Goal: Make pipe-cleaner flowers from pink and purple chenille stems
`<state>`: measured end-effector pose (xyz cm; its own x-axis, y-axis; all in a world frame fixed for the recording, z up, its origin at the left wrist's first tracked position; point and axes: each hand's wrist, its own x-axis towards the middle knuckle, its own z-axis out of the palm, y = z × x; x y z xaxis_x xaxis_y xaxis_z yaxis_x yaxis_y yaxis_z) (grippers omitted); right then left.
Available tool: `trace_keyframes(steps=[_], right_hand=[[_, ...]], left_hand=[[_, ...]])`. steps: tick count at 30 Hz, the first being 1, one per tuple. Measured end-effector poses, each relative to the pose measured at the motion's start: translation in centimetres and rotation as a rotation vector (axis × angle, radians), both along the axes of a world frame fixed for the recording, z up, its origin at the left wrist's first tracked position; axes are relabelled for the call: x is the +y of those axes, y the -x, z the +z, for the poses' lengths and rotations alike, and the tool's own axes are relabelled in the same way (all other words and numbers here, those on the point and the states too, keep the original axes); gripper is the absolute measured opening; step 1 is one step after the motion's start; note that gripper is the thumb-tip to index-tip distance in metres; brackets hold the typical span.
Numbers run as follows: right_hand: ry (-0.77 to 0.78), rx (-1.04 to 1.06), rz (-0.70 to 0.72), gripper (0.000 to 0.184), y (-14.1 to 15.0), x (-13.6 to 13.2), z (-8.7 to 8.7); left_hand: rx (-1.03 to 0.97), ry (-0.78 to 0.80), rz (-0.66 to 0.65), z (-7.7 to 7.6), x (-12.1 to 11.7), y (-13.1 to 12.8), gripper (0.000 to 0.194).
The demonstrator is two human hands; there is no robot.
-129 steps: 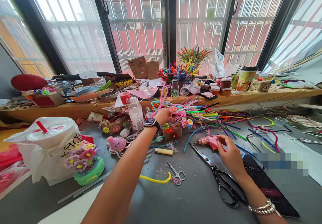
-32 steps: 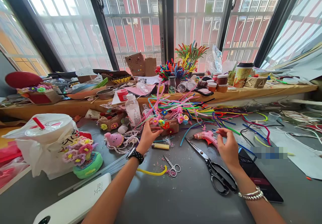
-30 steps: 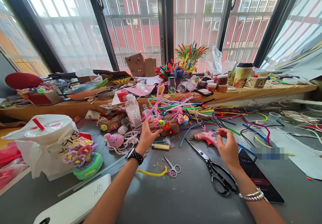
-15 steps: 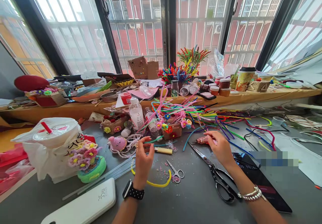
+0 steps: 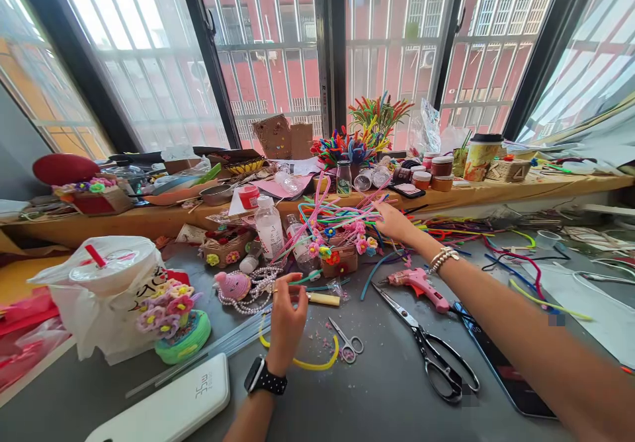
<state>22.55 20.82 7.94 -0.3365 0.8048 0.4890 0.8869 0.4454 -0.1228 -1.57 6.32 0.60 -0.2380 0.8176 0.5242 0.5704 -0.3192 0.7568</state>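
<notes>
My left hand (image 5: 288, 319), with a black watch on its wrist, hovers above the grey table. Its fingers are curled toward the thumb in a pinch, and what lies between them is hard to make out. A green pipe cleaner (image 5: 311, 276) shows right beside the fingertips, near a yellow-handled tool (image 5: 325, 299). My right hand (image 5: 395, 222) reaches to the heap of pipe cleaners (image 5: 342, 213), fingertips among the pink ones and partly hidden. Under that forearm lies a pink glue gun (image 5: 419, 284). A curved yellow pipe cleaner (image 5: 317, 365) rests near my left hand.
Small scissors (image 5: 351, 348) and large black-handled scissors (image 5: 436, 356) lie in front. A phone (image 5: 510, 376) is under my right arm. A white power bank (image 5: 163, 402), flower pot (image 5: 181, 336) and bagged cup (image 5: 114, 263) stand left. Bottles (image 5: 269, 230) stand behind.
My right hand has left the glue gun and moved forward and left to the pipe cleaner heap. The glue gun now lies uncovered. My left hand has hardly moved.
</notes>
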Motion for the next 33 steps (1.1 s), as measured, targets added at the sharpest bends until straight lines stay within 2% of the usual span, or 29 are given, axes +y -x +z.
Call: trace_keyframes(steps=[3, 8, 11, 15, 20, 26, 29, 33], right_hand=[[0.008, -0.069, -0.037, 0.052, 0.4, 0.5, 0.5], [-0.032, -0.176, -0.054, 0.054, 0.6, 0.0, 1.6], [-0.074, -0.222, -0.048, 0.053, 0.6, -0.3, 2.6], [-0.120, -0.264, -0.033, 0.052, 0.5, -0.3, 3.6], [-0.137, -0.287, -0.022, 0.050, -0.1, 0.1, 3.8], [-0.148, -0.286, 0.016, 0.042, -1.7, -0.6, 3.3], [-0.150, -0.285, 0.026, 0.043, -2.8, -1.5, 2.9], [-0.133, -0.283, 0.116, 0.052, -4.4, -2.8, 1.4]], left_hand=[[0.221, -0.111, 0.036, 1.6, 1.4, 0.1, 0.029], [0.369, -0.118, 0.017, 4.4, 5.9, 1.1, 0.035], [0.489, -0.101, -0.074, 4.6, 8.3, 1.6, 0.041], [0.607, -0.058, -0.182, 3.9, 10.1, 1.9, 0.047], [0.669, -0.008, -0.206, 3.5, 10.9, 2.1, 0.046], [0.682, -0.023, -0.185, 3.4, 10.8, 2.3, 0.044], [0.666, -0.063, -0.158, 3.9, 10.6, 2.2, 0.045], [0.633, -0.138, -0.119, 5.8, 10.6, 1.7, 0.041]])
